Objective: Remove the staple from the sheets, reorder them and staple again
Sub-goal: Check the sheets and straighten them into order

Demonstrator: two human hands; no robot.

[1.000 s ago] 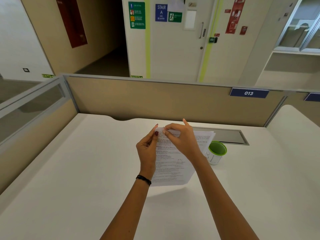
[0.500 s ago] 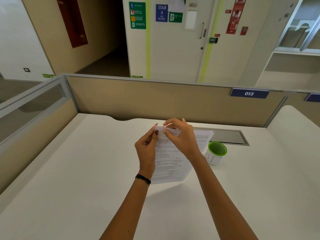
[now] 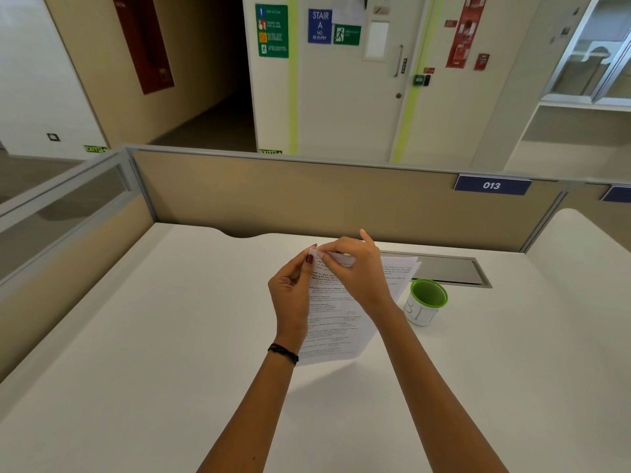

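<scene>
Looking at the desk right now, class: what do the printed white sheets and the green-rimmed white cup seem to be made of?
Printed white sheets: thin matte paper; they flex where held and carry black print. Green-rimmed white cup: probably plastic, smooth with a slight sheen, though the look leaves this open.

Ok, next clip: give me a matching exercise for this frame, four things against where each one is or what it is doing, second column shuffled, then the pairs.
Things
1. left hand
2. right hand
3. printed sheets
4. green-rimmed cup

Places or states
A. standing on the desk, right of the sheets
B. held up above the desk
C. fingers pinching the sheets' top left corner from above
D. gripping the sheets' left edge, black band at the wrist

Pairs: 1-D, 2-C, 3-B, 4-A
</scene>
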